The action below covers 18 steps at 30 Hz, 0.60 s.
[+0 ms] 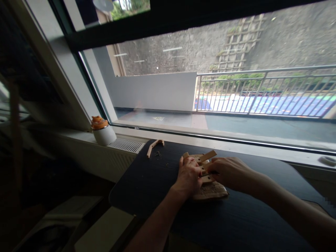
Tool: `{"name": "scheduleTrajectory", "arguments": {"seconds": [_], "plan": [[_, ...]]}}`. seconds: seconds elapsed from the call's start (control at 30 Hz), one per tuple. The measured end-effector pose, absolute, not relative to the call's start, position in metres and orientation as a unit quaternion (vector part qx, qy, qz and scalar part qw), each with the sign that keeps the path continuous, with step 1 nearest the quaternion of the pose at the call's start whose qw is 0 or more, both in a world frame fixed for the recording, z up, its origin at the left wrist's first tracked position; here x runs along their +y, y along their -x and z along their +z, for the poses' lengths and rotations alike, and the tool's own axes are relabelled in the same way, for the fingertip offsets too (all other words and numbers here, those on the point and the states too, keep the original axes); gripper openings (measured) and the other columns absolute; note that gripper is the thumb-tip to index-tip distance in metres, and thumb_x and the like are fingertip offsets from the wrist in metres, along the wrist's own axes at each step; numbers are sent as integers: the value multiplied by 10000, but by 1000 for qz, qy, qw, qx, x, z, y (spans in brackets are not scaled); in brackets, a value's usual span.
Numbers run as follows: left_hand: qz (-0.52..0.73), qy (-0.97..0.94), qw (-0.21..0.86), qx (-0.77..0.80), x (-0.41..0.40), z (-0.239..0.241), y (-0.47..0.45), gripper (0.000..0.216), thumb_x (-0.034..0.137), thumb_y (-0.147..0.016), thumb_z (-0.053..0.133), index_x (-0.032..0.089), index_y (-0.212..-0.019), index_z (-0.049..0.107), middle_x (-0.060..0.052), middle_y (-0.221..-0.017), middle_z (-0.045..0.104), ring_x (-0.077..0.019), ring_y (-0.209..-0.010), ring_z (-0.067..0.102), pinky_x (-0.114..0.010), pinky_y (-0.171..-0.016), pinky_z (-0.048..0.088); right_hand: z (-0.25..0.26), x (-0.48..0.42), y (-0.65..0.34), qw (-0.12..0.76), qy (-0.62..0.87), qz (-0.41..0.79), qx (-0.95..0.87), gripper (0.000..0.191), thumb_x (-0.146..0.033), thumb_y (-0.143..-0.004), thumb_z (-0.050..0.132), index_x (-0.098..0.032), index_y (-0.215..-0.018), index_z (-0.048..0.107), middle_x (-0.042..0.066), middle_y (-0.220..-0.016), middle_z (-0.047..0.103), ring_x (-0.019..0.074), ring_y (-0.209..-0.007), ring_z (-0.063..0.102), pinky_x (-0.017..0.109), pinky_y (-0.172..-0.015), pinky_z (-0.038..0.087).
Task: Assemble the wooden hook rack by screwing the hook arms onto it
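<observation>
My left hand (188, 175) is closed around a small wooden assembly (208, 178) of light strips with dark holes, pressing it from the left side. My right hand (228, 172) meets it from the right, its fingers pinched together; what they hold, if anything, is hidden. A flat wooden strip (209, 156) juts up and to the right between the hands. Underneath lies a brown, flat, dotted pad or packet (212, 191), partly covered by both hands. To the left, a curved wooden piece (154, 147) rests on the dark table with small dark screws (158, 153) near it.
The black table (141, 185) has rounded corners and stands against the window sill (196, 139). A white cup with an orange figure-shaped top (104, 133) is on the ledge at left, beside a vent grille (127, 144). A round object (328, 160) sits on the sill at right.
</observation>
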<state>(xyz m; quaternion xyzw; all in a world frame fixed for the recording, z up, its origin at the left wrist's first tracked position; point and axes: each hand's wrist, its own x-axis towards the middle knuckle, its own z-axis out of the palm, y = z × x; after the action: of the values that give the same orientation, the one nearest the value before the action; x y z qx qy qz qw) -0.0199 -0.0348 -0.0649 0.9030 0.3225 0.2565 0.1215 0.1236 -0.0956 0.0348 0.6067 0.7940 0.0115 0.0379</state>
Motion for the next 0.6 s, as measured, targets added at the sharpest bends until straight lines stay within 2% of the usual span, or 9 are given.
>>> {"name": "scheduleTrajectory", "arguments": {"seconds": [0.23,0.33,0.43,0.53,0.6], "plan": [[237,-919,115,293,-28,-62,23,52,184,-703,630,206,-697,676,-40,-878,645,-253,-1075,472,-500,-1040,234,43,-90,-113,84,-601,-16,794,185,-147,-763,564,-237,-819,716,41,-880,694,198,-809,643,264,-613,376],[219,-928,102,282,-23,-59,24,52,199,-708,632,205,-668,666,-41,-868,641,-247,-1044,489,-505,-1039,231,48,-88,-102,108,-581,13,807,233,-79,-739,559,-225,-831,716,66,-930,665,198,-818,625,258,-603,368],[191,-937,107,271,-18,-53,24,60,214,-701,647,203,-643,658,-37,-852,636,-244,-1045,493,-521,-1054,192,54,-81,-95,134,-567,14,813,189,-78,-732,553,-181,-781,703,84,-910,644,182,-751,604,260,-592,358],[147,-945,119,269,-13,-45,22,61,218,-694,659,197,-638,659,-35,-830,632,-254,-1071,478,-552,-1062,148,57,-71,-101,116,-568,-30,814,160,-91,-727,548,-167,-800,669,60,-813,643,153,-681,582,241,-566,339],[126,-948,123,264,-11,-40,21,73,224,-700,659,196,-632,658,-31,-830,636,-266,-1087,463,-584,-1057,119,55,-65,-110,70,-586,-38,807,125,-147,-736,552,-166,-822,641,40,-726,633,150,-640,564,235,-526,312]]}}
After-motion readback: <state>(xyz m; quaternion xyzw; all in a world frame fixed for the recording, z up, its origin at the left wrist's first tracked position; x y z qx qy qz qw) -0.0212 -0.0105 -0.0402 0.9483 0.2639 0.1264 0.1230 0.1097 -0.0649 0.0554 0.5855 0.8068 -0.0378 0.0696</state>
